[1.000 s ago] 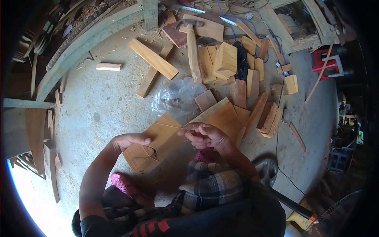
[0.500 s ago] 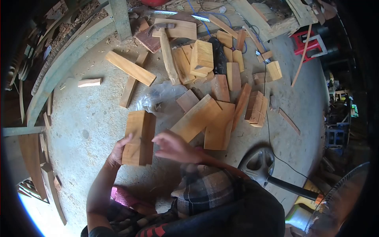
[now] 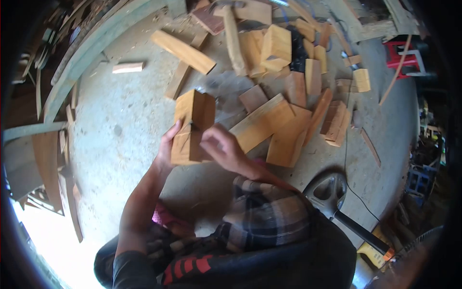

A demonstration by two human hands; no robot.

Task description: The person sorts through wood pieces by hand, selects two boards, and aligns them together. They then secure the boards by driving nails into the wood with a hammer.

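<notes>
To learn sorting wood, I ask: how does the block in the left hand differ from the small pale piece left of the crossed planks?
The block is thick; the pale piece is slim. The left hand grips the block; the pale piece lies on the floor. The block looks yellow-brown, the pale piece pinkish-white. Both are wood.

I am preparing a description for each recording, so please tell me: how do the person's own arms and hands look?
The left hand and right hand wear no gloves, and no watch or bracelet shows. A dark, short sleeve leaves the left forearm bare; the right forearm is bare too, but its sleeve edge cannot be made out.
</notes>
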